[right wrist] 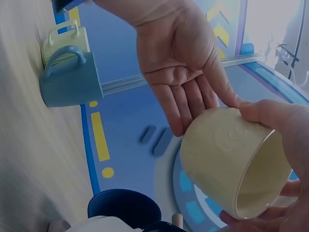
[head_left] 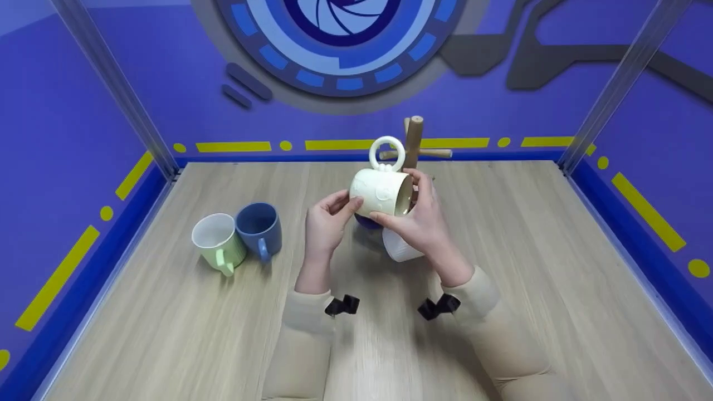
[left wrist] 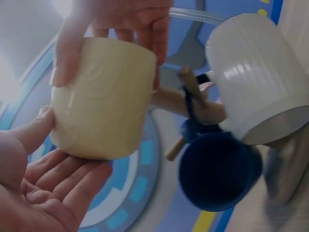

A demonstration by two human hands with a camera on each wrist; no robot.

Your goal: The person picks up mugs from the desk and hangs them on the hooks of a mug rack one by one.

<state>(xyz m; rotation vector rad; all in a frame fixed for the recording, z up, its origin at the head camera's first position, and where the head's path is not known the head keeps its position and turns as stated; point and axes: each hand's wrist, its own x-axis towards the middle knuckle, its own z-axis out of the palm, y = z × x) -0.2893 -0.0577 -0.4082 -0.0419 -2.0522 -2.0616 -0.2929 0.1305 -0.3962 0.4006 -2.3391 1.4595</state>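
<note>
A cream mug (head_left: 374,186) with a ring handle and a raised pattern is held sideways in both hands, above the table. My right hand (head_left: 420,214) grips it round the rim end, thumb on the near side. At the base end, my left hand (head_left: 326,228) holds it between thumb and fingertips. Just behind stands a wooden mug tree (head_left: 414,139). On it hang a dark blue mug (left wrist: 219,174) and a white ribbed mug (left wrist: 256,72), both partly hidden behind the hands in the head view.
To the left, a light green mug (head_left: 220,245) and a blue mug (head_left: 259,225) stand upright side by side on the wooden table (head_left: 167,334). Blue patterned panels (head_left: 312,117) close off the back and both sides.
</note>
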